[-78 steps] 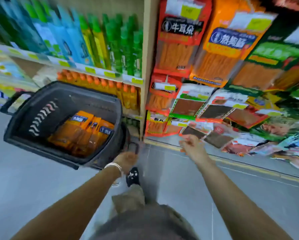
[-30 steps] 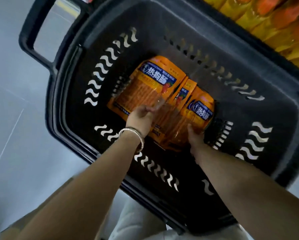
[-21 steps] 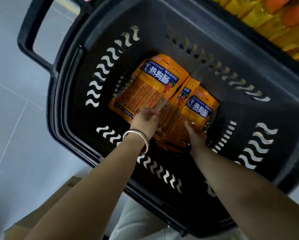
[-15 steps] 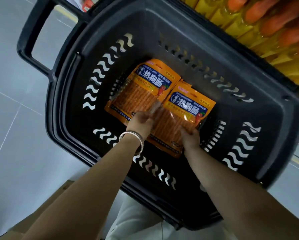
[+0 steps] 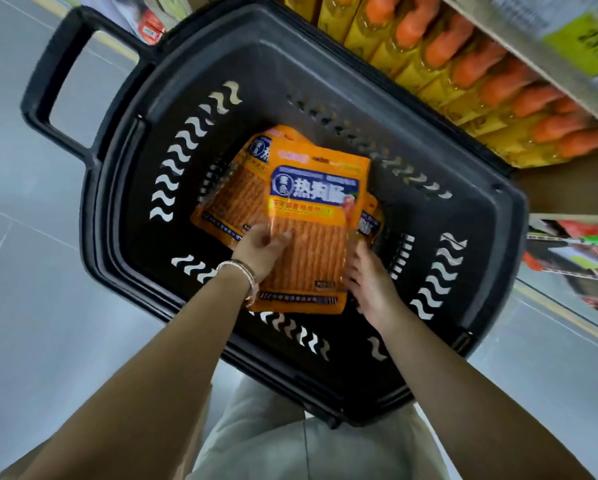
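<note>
Inside the black basket (image 5: 290, 64), which stands on the grey floor (image 5: 31, 306) beside a row of yellow bottles (image 5: 429, 84) with orange caps, the work with the snack packets looks to me about half done. Two orange packets already lie on the basket bottom. The left packet (image 5: 228, 206) lies toward the left wall. The right packet (image 5: 370, 223) lies toward the right wall, and only a small corner of it shows. The third packet (image 5: 311, 216) is not settled. It is raised over the middle of the basket and covers both others partly, with its blue label toward the far wall. I judge that it must either be laid flat on the pile or be lifted out, and I cannot tell which.

The left hand (image 5: 261, 252), with a bracelet (image 5: 245, 275) on the wrist, pinches the left edge of the third packet between thumb and fingers. The right hand (image 5: 367, 275) grips the lower right edge, and its fingers seem to curl behind it.
</note>
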`<state>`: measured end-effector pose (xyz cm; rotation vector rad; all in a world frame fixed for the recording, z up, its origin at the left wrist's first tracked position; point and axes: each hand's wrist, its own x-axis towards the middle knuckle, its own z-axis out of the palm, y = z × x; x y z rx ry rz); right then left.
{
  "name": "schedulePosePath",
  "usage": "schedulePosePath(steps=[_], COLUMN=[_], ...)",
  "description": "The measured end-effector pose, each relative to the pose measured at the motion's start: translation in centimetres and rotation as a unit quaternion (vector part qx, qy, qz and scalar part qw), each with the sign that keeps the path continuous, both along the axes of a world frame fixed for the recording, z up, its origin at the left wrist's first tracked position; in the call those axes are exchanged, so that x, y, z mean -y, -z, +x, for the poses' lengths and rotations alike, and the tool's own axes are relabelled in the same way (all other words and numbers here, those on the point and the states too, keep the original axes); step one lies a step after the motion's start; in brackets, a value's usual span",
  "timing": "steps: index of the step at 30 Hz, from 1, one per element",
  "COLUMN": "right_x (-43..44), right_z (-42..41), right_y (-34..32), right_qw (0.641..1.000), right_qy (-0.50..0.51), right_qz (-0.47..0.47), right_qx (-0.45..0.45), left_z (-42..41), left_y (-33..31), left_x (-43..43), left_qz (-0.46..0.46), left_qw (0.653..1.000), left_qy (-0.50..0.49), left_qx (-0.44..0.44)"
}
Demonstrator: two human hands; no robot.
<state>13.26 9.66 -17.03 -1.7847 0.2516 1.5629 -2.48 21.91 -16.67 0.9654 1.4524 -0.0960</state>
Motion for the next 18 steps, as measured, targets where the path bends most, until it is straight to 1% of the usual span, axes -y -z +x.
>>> schedulePosePath(steps=[3,6,8,10,13,15,18], right_x=[0.6,0.4,-0.4,-1.1,-1.6,-1.7,-1.5], right_z=[0.8,1.1,1.1,1.0,0.9,0.7,0.2], right_y=[3.2,6.5,8.4,10.2,12.5,13.6,14.3], right_qw=[0.990,0.979,0.977,0.977,0.980,0.977,0.972], right_qy=[0.084,0.124,0.123,0.108,0.072,0.053,0.089], right_qz=[-0.093,-0.151,-0.157,-0.161,-0.170,-0.195,-0.217], right_qx=[0.068,0.062,0.071,0.085,0.076,0.074,0.032], left_z=[-1.0,-1.9,-2.1,-2.1,-2.1,-2.2,-2.0], left_y=[0.5,1.7,2.5,3.0,3.5,3.7,3.7], left_x=[-0.4,-1.1,-1.4,-1.4,-1.3,-1.3,-1.2], left_qz=[0.051,0.036,0.027,0.022,0.017,0.017,0.024], left_qw=[0.994,0.989,0.986,0.985,0.986,0.987,0.987], left_qy=[-0.074,-0.086,-0.087,-0.097,-0.084,-0.082,-0.084], left_qx=[-0.066,-0.116,-0.136,-0.138,-0.144,-0.140,-0.136])
